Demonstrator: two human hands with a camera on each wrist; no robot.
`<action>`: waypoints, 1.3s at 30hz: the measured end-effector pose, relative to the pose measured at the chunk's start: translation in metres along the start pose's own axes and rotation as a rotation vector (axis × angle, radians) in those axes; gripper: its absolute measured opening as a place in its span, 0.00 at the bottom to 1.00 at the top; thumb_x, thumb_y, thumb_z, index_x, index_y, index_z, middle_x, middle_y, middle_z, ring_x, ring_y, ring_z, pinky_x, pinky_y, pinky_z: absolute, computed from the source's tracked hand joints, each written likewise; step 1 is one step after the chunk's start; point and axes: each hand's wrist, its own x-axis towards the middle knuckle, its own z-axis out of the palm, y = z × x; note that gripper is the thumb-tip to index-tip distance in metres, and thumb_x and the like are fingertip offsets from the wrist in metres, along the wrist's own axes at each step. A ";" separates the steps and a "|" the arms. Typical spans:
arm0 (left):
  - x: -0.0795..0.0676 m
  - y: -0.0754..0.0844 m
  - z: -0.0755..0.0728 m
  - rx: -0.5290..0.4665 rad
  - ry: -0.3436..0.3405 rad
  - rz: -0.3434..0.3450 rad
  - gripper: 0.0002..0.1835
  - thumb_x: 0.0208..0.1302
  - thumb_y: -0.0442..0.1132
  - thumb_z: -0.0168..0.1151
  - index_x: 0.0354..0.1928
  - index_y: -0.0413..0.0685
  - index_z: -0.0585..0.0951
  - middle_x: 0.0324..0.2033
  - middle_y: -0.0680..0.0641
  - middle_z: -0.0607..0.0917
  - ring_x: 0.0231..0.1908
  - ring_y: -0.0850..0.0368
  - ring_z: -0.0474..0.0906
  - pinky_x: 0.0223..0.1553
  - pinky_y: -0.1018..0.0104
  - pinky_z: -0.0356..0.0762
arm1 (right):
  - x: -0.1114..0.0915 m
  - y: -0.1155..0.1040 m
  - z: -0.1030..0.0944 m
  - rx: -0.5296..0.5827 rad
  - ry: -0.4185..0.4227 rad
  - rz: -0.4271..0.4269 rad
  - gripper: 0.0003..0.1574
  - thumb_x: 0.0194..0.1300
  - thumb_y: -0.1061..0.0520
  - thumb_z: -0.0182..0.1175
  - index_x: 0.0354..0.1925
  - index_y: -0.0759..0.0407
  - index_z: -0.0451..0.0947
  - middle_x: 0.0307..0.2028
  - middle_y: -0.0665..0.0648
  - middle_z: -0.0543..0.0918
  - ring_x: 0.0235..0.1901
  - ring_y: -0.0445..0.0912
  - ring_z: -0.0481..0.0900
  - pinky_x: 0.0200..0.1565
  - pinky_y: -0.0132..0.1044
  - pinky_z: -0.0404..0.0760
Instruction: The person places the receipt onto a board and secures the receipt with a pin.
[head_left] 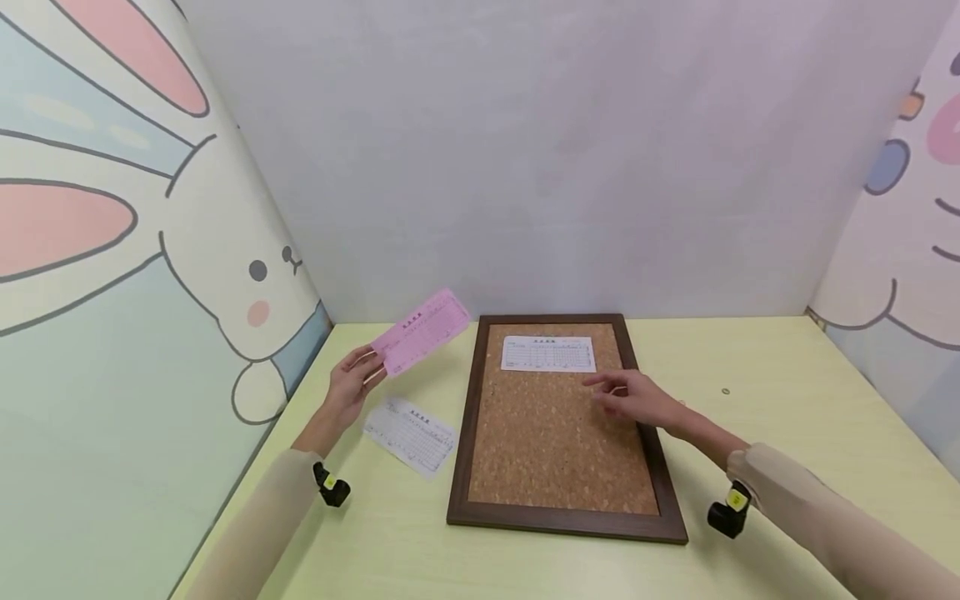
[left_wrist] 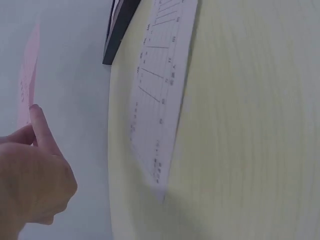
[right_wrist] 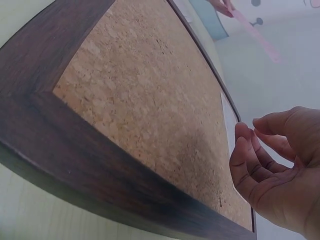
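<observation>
My left hand (head_left: 350,385) pinches a pink printed slip (head_left: 423,332) by its lower left corner, raised above the table left of the cork board (head_left: 555,450). Below it a white printed slip (head_left: 412,436) lies on the table beside the dark wooden frame. Another white slip (head_left: 548,354) lies flat across the upper part of the cork. Over the board's right side hovers my right hand (head_left: 636,398), just below that slip's right end. Its fingers (right_wrist: 242,172) are loosely bent, the thumb near the fingertips, and nothing shows between them.
A small ring-like piece (head_left: 725,391) lies on the pale table (head_left: 780,433) right of the board, with another small piece (head_left: 682,403) partly visible by the right wrist. A plain grey wall (head_left: 555,167) stands behind, with cartoon-printed panels (head_left: 225,250) at both sides.
</observation>
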 end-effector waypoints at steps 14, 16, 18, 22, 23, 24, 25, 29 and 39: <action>-0.017 -0.015 0.039 0.270 -0.210 0.043 0.16 0.73 0.31 0.59 0.61 0.45 0.77 0.43 0.57 0.86 0.43 0.64 0.86 0.46 0.70 0.85 | 0.012 -0.015 0.013 0.126 -0.076 -0.079 0.28 0.79 0.57 0.53 0.69 0.73 0.68 0.53 0.74 0.84 0.44 0.55 0.89 0.46 0.44 0.88; -0.020 -0.018 0.046 0.305 -0.235 0.039 0.19 0.74 0.31 0.59 0.64 0.41 0.75 0.43 0.56 0.86 0.43 0.64 0.86 0.46 0.70 0.85 | 0.013 -0.018 0.015 0.193 -0.094 -0.069 0.31 0.80 0.55 0.52 0.72 0.73 0.64 0.56 0.75 0.82 0.48 0.59 0.88 0.48 0.47 0.87; -0.022 -0.022 0.055 0.330 -0.255 0.032 0.21 0.73 0.31 0.60 0.65 0.39 0.73 0.43 0.56 0.86 0.43 0.63 0.86 0.45 0.69 0.85 | 0.013 -0.021 0.017 0.257 -0.102 -0.048 0.34 0.81 0.53 0.51 0.73 0.73 0.61 0.57 0.77 0.81 0.50 0.63 0.87 0.49 0.50 0.87; -0.025 -0.031 0.070 0.369 -0.305 0.020 0.23 0.71 0.31 0.62 0.65 0.36 0.74 0.43 0.54 0.87 0.44 0.60 0.86 0.45 0.67 0.85 | 0.010 -0.026 0.018 0.354 -0.088 -0.013 0.38 0.81 0.50 0.51 0.74 0.74 0.58 0.58 0.78 0.80 0.51 0.65 0.86 0.50 0.50 0.86; -0.025 -0.033 0.074 0.382 -0.313 0.019 0.22 0.71 0.30 0.62 0.65 0.36 0.74 0.44 0.54 0.87 0.44 0.60 0.86 0.46 0.67 0.86 | 0.008 -0.027 0.018 0.368 -0.077 -0.006 0.38 0.80 0.49 0.51 0.74 0.74 0.59 0.57 0.78 0.80 0.51 0.64 0.86 0.50 0.50 0.86; -0.025 -0.036 0.077 0.389 -0.317 0.019 0.22 0.71 0.30 0.62 0.65 0.36 0.74 0.44 0.53 0.87 0.44 0.60 0.86 0.46 0.67 0.86 | 0.007 -0.027 0.017 0.378 -0.066 0.000 0.37 0.80 0.50 0.52 0.74 0.74 0.59 0.57 0.78 0.80 0.50 0.63 0.87 0.50 0.49 0.86; -0.025 -0.038 0.081 0.394 -0.322 0.018 0.22 0.71 0.30 0.62 0.65 0.35 0.74 0.44 0.53 0.87 0.44 0.60 0.86 0.46 0.66 0.86 | 0.006 -0.026 0.016 0.382 -0.052 0.004 0.37 0.80 0.50 0.52 0.73 0.75 0.60 0.56 0.77 0.81 0.49 0.61 0.87 0.49 0.49 0.87; -0.022 -0.049 0.093 0.421 -0.332 0.007 0.20 0.71 0.29 0.60 0.64 0.35 0.75 0.45 0.50 0.86 0.42 0.60 0.85 0.45 0.65 0.86 | 0.002 -0.020 0.009 0.381 -0.008 0.037 0.34 0.78 0.52 0.55 0.69 0.75 0.66 0.49 0.70 0.86 0.43 0.53 0.88 0.48 0.45 0.87; -0.013 -0.073 0.122 0.507 -0.455 -0.008 0.20 0.71 0.31 0.62 0.63 0.35 0.77 0.47 0.45 0.86 0.42 0.59 0.86 0.47 0.62 0.86 | -0.006 0.013 -0.004 0.357 0.060 0.105 0.33 0.74 0.54 0.62 0.66 0.76 0.70 0.39 0.56 0.89 0.34 0.41 0.85 0.40 0.35 0.86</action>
